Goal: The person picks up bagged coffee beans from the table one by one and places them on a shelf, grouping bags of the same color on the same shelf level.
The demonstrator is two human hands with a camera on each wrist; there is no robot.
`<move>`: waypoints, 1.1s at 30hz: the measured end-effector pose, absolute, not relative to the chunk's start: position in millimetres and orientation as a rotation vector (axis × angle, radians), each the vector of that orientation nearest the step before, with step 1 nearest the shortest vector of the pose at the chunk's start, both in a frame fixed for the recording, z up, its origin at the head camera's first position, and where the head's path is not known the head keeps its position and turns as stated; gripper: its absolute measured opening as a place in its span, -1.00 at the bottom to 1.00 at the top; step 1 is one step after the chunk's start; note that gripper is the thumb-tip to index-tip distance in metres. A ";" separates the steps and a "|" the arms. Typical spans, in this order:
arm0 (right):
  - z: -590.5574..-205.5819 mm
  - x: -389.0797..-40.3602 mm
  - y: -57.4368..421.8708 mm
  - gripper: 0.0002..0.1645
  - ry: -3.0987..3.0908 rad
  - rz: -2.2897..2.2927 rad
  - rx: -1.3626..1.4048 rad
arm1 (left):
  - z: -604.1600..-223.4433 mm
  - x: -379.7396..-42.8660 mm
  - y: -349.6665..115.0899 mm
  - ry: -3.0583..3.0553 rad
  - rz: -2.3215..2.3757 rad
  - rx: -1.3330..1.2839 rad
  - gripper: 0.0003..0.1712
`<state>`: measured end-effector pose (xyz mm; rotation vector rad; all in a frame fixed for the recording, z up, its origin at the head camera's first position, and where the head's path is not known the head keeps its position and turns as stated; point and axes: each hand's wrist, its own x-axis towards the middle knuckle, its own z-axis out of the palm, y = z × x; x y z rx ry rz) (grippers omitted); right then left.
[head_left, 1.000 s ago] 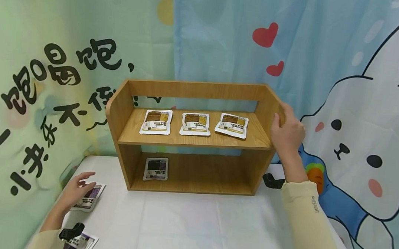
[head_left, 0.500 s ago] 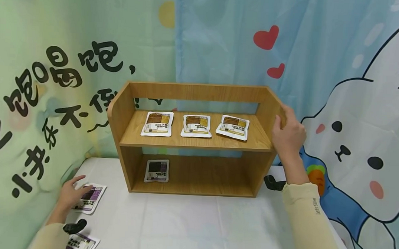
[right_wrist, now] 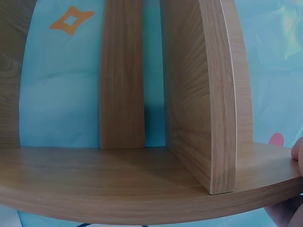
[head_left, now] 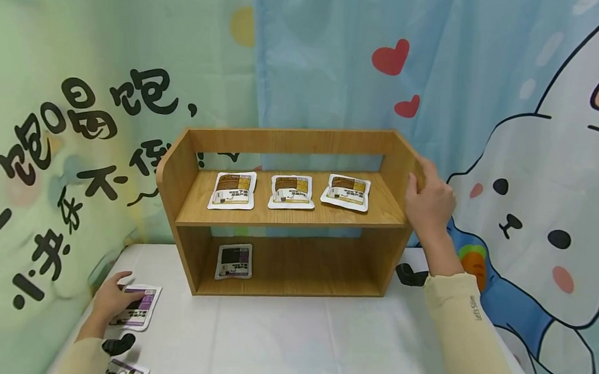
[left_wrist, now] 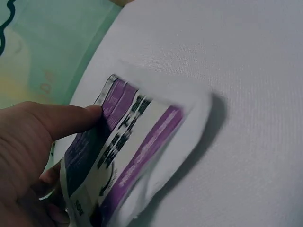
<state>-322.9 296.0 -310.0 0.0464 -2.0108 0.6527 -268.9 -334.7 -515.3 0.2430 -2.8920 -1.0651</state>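
At the left of the table my left hand (head_left: 111,301) pinches a white packet with a purple and black label (head_left: 146,308). The left wrist view shows the thumb (left_wrist: 80,118) across the label of the packet (left_wrist: 137,146) and fingers behind it; the packet is tilted, casting a shadow on the cloth. My right hand (head_left: 431,206) grips the right side panel of a two-tier wooden shelf (head_left: 293,224). Only fingertips (right_wrist: 298,153) of that hand show in the right wrist view, on the panel's edge (right_wrist: 270,187).
Three brown-labelled packets, left (head_left: 232,191), middle (head_left: 291,193) and right (head_left: 346,193), lie on the upper tier. A dark-labelled packet (head_left: 234,261) is at the lower tier's left. Another purple packet (head_left: 126,371) lies at the front left. Printed curtains (head_left: 324,71) hang behind.
My left hand has moved onto the packet, from hovering above it to pinching it. My right hand stays on the shelf. The head view has shifted slightly.
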 end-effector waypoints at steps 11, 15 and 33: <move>-307.1 -319.6 301.6 -0.56 -2.024 0.629 0.029 | -523.4 -269.2 -309.6 -2.697 -1.374 0.337 -0.53; -308.0 -320.1 299.3 -0.56 -2.031 0.637 0.037 | -525.0 -267.7 -307.7 -2.710 -1.358 0.346 -0.63; -310.6 -320.9 296.6 -0.57 -2.031 0.654 0.028 | -525.9 -253.3 -283.6 -2.853 -1.478 0.078 -0.56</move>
